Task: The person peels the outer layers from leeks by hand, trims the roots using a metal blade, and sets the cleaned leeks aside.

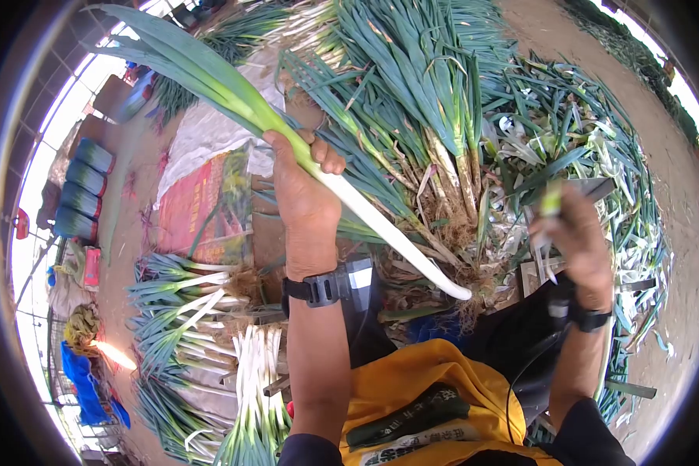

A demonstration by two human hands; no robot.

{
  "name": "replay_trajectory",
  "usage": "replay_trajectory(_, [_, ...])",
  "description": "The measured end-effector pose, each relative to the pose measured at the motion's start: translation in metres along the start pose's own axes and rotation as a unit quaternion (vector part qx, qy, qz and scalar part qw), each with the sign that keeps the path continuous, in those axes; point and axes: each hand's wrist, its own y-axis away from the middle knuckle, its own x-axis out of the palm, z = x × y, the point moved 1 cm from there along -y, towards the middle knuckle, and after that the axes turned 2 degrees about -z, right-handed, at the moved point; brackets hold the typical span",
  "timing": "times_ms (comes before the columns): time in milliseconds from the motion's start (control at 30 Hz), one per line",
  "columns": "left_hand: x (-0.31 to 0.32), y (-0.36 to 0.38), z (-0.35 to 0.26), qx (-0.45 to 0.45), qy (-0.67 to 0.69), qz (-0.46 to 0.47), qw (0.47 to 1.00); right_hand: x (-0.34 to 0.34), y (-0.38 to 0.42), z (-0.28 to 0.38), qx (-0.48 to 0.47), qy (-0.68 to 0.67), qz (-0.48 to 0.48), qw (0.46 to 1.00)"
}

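My left hand (307,198) is closed round the middle of a long green onion (388,233). Its clean white root end points down to the right, and its green leaves spread toward the upper left. On the right, my right hand (581,242) is blurred by motion, with a yellow-green stripped leaf (551,200) in its fingers and pale shreds hanging below. Between and beyond my hands lies a heap of untrimmed green onions (435,147) with brown roots. Clean white stalks (260,365) lie in a pile beside my left forearm.
Stripped leaves (598,147) are heaped at the right, round a metal bar (598,189). A red printed sack (198,206) and a white sheet (210,144) cover ground at left. Blue-green bundles (81,190) stand near the mesh wall. An orange apron (435,396) covers my lap.
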Motion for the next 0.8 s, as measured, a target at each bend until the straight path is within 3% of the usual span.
replay_trajectory(33, [0.001,0.001,0.002,0.002,-0.003,0.003,1.0,0.007,0.002,-0.031,0.023,-0.013,0.048,0.999])
replay_trajectory(67, [0.002,0.001,0.004,-0.001,-0.002,0.004,1.0,0.024,0.0,-0.03,0.051,0.124,0.119,0.984])
replay_trajectory(167, [0.003,0.002,0.01,-0.008,0.01,-0.003,1.0,0.081,0.011,-0.078,-0.061,0.184,0.064,0.979])
replay_trajectory(200, [0.003,0.002,0.011,-0.007,0.009,0.004,1.0,0.095,0.009,-0.076,-0.028,0.201,0.051,0.978])
replay_trajectory(300, [0.004,0.002,0.013,-0.005,0.004,0.012,1.0,0.12,0.002,-0.08,-0.058,0.202,-0.011,0.978])
replay_trajectory(367, [0.002,0.001,0.014,-0.004,0.002,0.01,1.0,0.127,-0.004,-0.084,-0.087,0.274,-0.043,0.957])
replay_trajectory(600, [-0.007,-0.004,0.019,-0.007,0.022,0.001,1.0,0.135,-0.007,-0.099,-0.08,0.298,-0.065,0.949])
replay_trajectory(800, [-0.007,-0.004,0.02,0.022,0.003,-0.034,0.999,0.139,-0.002,-0.099,-0.129,0.332,-0.042,0.934])
